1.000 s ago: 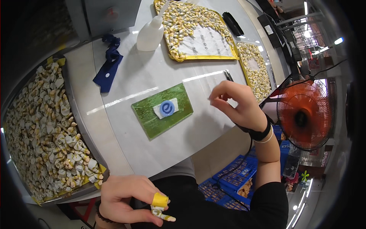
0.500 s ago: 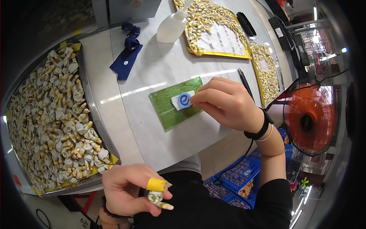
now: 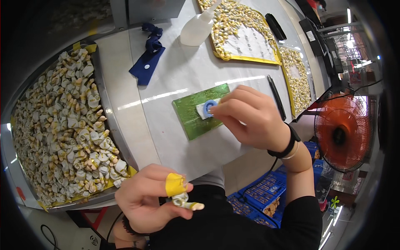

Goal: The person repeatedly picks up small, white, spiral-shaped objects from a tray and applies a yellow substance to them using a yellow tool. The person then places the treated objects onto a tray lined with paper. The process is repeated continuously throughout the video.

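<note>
head cam | left hand [image 3: 146,196], near side of the green board [image 3: 196,129]: pinching little figurine [image 3: 183,203] at fingertips | right hand [image 3: 258,118], board's right side: fingertips bunched at blue disc [image 3: 205,109] on its white pad [image 3: 199,110], can't tell if gripping tbh

Blue cloth [image 3: 146,74] lay on the white-covered worktop [image 3: 156,118], far left, bunched at its far end, pale round spot on the flat part. Translucent squeeze bottle [image 3: 195,32] stood right of it, thin spout up. Black pen [image 3: 276,98] lay toward the right edge, black bar-shaped object [image 3: 275,26] farther back. Orange fan [image 3: 341,129] sat off to the right; blue crates [image 3: 263,193] below, brown stuff inside.
</note>
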Demonstrator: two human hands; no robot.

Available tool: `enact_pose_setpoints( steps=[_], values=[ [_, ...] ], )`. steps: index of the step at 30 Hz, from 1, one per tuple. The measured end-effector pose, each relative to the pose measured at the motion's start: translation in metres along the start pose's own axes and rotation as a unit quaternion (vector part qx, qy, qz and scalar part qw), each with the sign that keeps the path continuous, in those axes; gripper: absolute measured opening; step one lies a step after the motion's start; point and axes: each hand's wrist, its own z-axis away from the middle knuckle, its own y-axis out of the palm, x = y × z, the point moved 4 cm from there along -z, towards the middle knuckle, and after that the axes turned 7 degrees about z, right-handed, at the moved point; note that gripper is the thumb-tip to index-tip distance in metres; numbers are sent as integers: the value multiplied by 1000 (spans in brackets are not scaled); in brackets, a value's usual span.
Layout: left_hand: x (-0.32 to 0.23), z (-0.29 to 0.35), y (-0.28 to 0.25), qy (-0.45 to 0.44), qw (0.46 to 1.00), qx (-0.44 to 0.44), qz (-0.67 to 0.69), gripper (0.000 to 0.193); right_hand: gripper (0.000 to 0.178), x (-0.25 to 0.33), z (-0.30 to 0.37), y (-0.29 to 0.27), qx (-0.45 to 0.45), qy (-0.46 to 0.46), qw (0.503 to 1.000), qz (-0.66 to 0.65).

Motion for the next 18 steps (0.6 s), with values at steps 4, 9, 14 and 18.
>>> enact_pose_setpoints(
  steps=[4,9,14,18],
  values=[
    [-1,2,1,106,993,18,-51,46,22,24,1,-20,-64,74,973,-208],
    [-1,-3,9,82,991,30,103,32,19,52,7,-23,-85,35,943,-319],
    [-5,-5,10,101,993,55,36,30,16,57,8,-21,-96,11,934,-345],
    [-10,-6,13,97,991,89,-18,32,10,60,9,-15,-102,-17,930,-352]
  ],
)
